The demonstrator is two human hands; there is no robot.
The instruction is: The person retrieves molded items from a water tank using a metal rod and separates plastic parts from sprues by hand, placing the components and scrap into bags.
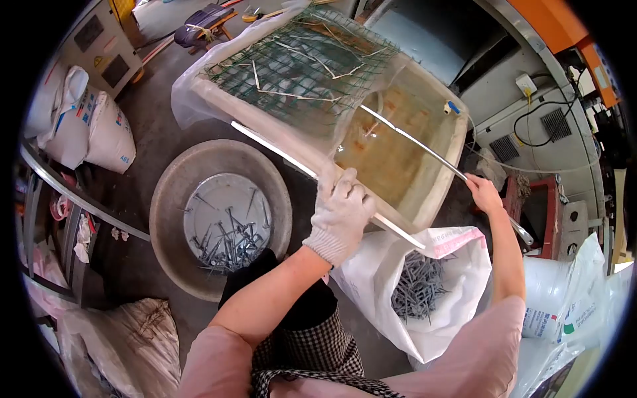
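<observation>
My right hand (pixel 486 194), bare, is closed round a long thin metal rod (pixel 424 147). The rod's far end reaches over the murky water (pixel 391 159) in a large pale tub (pixel 446 174); its near end passes below my hand. In a knitted white glove, my left hand (pixel 342 207) is closed over the tub's near rim, beside a white strip (pixel 275 152) running along that side. Green netting (pixel 292 73) and clear plastic film cover the tub's left part. Just below the rim, an open white sack (pixel 371 265) holds many grey spike-like pieces (pixel 419 288).
A round basin (pixel 169 219) with more grey spike-like pieces (pixel 232 242) stands on the floor at left. Full sacks (pixel 109 136) lean beyond it. At right are a red frame (pixel 551 219), plastic-wrapped bags (pixel 554 298) and a cabinet with cables. A small stool (pixel 204 26) stands behind.
</observation>
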